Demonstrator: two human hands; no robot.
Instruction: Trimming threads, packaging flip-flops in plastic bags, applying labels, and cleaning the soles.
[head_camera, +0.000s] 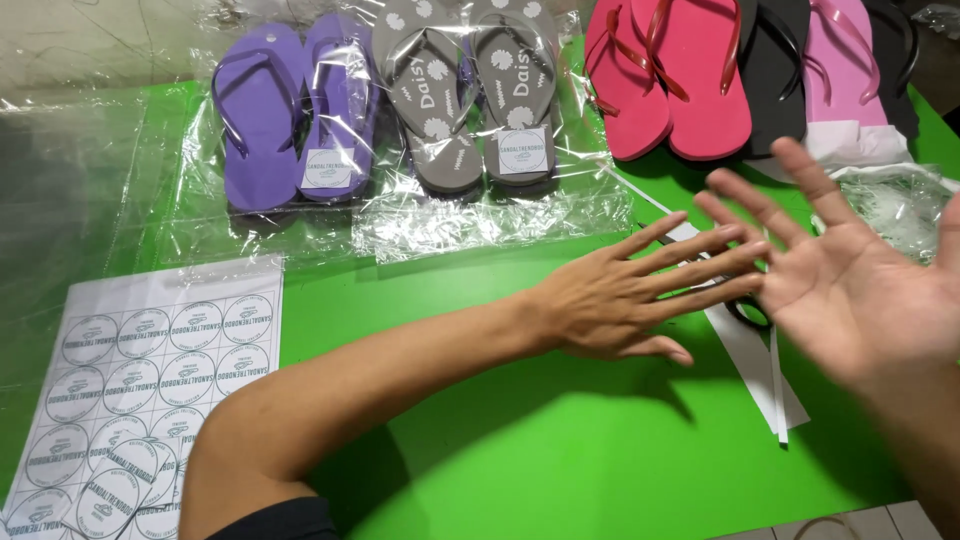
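Hovering at the right of the frame over a green counter (560, 450): left hand (620, 300), back up, fingers straight and spread, grip holding nothing; right hand (850, 280), palm up, fingers fanned wide, grip likewise empty. The left fingertips lie just beside, perhaps touching, the right palm. Beneath both hands: white paper strips (750, 370) lying on the counter, with a dark looped item partly hidden under the fingers, kind not discernible. Upper left centre: one pair of purple flip-flops (290, 110) in a clear plastic bag with a round-printed label. Upper centre: one pair of grey flip-flops (470, 90) with white flower print, bagged and labelled the same way. Upper right: unbagged red flip-flops (670, 80), a black pair (775, 80) and a pink pair (845, 70), overlapping one another. Lower left: a sheet of round stickers (140, 390), some peeling loose. Far right: crumpled clear plastic (900, 200).
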